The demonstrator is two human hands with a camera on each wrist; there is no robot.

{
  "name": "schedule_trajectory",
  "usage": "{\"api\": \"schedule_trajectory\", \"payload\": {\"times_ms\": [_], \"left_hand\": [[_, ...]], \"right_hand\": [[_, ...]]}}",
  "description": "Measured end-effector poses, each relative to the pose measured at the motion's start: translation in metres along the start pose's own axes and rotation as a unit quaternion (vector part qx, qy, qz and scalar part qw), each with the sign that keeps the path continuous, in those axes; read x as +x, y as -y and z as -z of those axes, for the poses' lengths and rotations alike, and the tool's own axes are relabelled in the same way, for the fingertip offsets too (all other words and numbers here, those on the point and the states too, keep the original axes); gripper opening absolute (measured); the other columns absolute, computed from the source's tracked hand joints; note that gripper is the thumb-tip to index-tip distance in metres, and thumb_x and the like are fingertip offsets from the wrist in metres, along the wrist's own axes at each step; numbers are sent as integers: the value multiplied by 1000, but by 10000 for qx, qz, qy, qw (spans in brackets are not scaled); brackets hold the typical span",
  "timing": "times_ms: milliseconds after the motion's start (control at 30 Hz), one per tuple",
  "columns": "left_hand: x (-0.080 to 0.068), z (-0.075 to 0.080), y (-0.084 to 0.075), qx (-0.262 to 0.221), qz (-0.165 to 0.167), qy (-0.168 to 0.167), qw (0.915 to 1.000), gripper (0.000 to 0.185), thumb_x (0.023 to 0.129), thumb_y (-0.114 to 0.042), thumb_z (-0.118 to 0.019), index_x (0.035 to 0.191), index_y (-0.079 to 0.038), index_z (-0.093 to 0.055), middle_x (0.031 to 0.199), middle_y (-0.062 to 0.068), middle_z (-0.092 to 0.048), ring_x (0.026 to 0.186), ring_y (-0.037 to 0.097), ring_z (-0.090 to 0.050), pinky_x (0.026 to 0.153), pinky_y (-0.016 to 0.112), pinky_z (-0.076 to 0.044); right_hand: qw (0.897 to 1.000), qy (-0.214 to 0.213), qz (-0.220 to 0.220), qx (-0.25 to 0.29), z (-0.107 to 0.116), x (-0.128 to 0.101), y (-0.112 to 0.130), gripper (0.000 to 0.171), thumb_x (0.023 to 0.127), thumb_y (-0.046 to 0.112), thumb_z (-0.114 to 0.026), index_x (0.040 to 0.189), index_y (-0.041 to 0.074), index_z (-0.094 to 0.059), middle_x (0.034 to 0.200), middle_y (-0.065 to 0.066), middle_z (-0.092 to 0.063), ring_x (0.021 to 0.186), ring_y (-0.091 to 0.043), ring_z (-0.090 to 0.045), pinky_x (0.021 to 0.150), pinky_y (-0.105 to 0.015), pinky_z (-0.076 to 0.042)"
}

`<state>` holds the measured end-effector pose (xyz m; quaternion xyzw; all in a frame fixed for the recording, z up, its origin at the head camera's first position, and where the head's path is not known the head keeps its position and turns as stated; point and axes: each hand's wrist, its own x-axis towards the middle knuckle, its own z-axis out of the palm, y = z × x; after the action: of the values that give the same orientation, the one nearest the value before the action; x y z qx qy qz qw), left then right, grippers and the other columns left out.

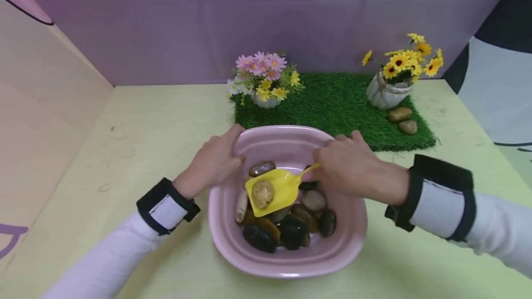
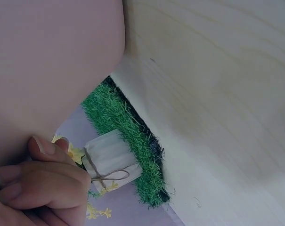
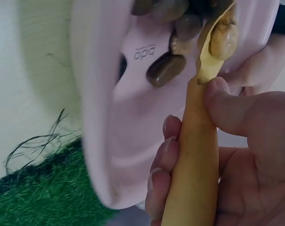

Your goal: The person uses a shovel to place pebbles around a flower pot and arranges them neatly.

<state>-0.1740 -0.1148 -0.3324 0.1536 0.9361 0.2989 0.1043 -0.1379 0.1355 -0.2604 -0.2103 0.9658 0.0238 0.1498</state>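
Note:
A pink basin (image 1: 345, 239) stands on the table with several dark and brown pebbles (image 1: 291, 230) in its bottom. My right hand (image 1: 347, 167) grips the handle of a yellow toy shovel (image 1: 278, 190); the handle (image 3: 191, 169) runs between thumb and fingers. A pale speckled stone (image 1: 262, 193) lies on the shovel's blade, above the pebbles; the same stone (image 3: 222, 37) shows in the right wrist view. My left hand (image 1: 216, 160) holds the basin's far left rim, with the fingers (image 2: 43, 181) curled against the basin wall (image 2: 48, 61).
A green artificial grass mat (image 1: 332, 105) lies behind the basin. On it stand a pot of pink and yellow flowers (image 1: 263, 77), a white pot of sunflowers (image 1: 395, 80) and two brown stones (image 1: 403, 119). A purple backdrop and a side wall enclose the table.

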Motion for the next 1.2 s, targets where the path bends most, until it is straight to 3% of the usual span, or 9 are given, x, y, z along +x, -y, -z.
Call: {"api": "schedule_trajectory", "payload": {"times_ms": [267,400,500,633,800,900,1000,1200], "left_hand": [[0,0,0,57,-33,14,10000,46,92,-15,-58,136,-12,-44,106,19,-68,57,17,-66,45,23,-54],[0,1,-1,85,-3,26,10000,47,92,-15,-58,137,-12,-43,105,19,-68,56,17,-65,44,24,-54],[-1,2,-2,63,18,35,10000,48,92,-15,-58,137,-12,-43,106,18,-68,56,17,-65,45,25,-55],[-1,2,-2,-14,35,61,10000,47,93,-16,-58,137,-13,-43,107,18,-68,55,16,-66,45,24,-55],[-1,0,-2,-58,83,77,9999,47,93,-15,-58,137,-13,-43,109,18,-68,56,16,-66,45,23,-55],[-1,0,-3,-14,101,112,9999,47,92,-15,-58,137,-12,-43,107,19,-68,56,16,-66,45,24,-55],[-1,1,-4,41,65,89,9999,47,92,-15,-58,136,-12,-44,107,19,-68,58,17,-66,46,25,-56],[-1,1,-3,80,105,7,9999,47,92,-16,-59,137,-14,-44,107,18,-68,58,18,-66,48,27,-56]], "right_hand": [[9976,-132,-9,-681,2,4,15,45,92,52,-60,65,17,-62,69,-5,-60,66,-24,-51,66,-37,-39],[9954,-104,3,-954,8,7,22,45,92,50,-62,63,16,-60,70,-7,-61,68,-25,-52,70,-39,-41],[9893,-361,291,-1380,12,7,32,45,92,49,-63,62,15,-62,70,-6,-63,69,-25,-54,72,-40,-46],[9735,-815,689,-2023,9,8,46,45,91,50,-64,63,14,-64,62,-2,-59,65,-22,-56,70,-41,-51],[9870,-549,553,-1408,-1,14,36,42,90,50,-65,65,16,-64,66,0,-61,71,-22,-54,79,-41,-43],[9886,-814,541,-1148,-8,13,29,45,90,49,-66,59,16,-56,65,-1,-58,71,-23,-51,75,-38,-35],[9758,-1258,686,-1649,-12,7,33,43,85,47,-72,60,15,-58,67,-2,-58,71,-23,-52,76,-38,-37],[9299,-2053,930,-2905,-13,-1,50,26,84,24,-71,62,17,-59,64,0,-60,68,-20,-55,80,-37,-42]]}}
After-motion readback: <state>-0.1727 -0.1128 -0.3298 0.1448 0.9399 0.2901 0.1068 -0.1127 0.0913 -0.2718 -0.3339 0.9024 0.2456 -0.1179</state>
